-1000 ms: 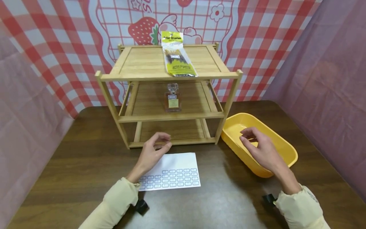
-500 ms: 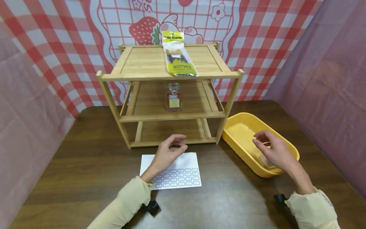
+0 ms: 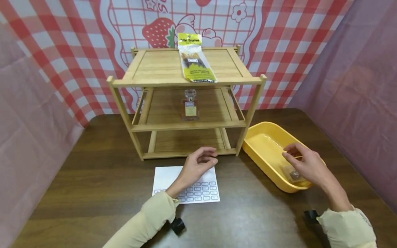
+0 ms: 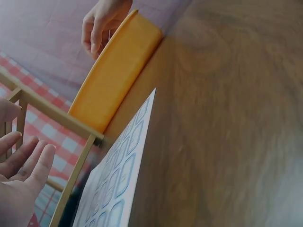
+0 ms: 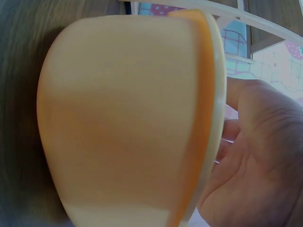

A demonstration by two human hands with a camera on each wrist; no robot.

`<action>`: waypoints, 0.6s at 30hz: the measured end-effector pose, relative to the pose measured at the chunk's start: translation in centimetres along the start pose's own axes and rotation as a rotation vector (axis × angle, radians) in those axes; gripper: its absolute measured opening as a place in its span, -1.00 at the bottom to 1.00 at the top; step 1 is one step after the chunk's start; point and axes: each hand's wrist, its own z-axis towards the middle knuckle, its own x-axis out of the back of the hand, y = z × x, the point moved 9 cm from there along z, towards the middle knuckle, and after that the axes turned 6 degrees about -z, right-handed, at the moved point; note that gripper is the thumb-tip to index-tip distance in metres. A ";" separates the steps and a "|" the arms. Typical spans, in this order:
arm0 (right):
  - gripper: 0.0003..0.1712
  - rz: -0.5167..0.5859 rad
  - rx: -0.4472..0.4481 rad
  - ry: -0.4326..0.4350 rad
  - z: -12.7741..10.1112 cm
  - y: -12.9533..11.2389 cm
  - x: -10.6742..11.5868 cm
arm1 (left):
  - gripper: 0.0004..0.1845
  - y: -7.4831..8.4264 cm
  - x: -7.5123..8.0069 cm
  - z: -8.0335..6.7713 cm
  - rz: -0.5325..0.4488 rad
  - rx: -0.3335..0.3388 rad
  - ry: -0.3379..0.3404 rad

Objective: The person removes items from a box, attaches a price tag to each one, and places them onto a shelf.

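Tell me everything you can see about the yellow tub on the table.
The yellow tub is a shallow, oblong bin with rounded corners, plastic by its look. It sits upright on the brown table, just right of the wooden shelf. The right hand reaches into its near end, beside a small clear object inside.

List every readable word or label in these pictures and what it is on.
"Flat Brushes": yellow header of the brush packet on the shelf's top.
Lower print on the packet: too small to read.
Label on the bottle on the middle shelf: too small to read.
Sticker sheet by the left hand: boxes only, no text legible.
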 end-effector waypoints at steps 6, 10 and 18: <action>-0.78 -0.032 -0.008 -0.034 -0.2 0.8 -0.1 | -0.57 -0.6 -1.6 0.2 -0.040 0.029 -0.027; -0.75 -0.043 -0.011 -0.064 -0.2 1.2 -0.1 | -0.57 -0.9 -2.5 0.3 -0.099 0.057 -0.036; -0.63 -0.080 -0.071 -0.154 -0.2 2.3 -0.4 | -0.55 -1.4 -4.2 0.6 -0.240 0.132 -0.042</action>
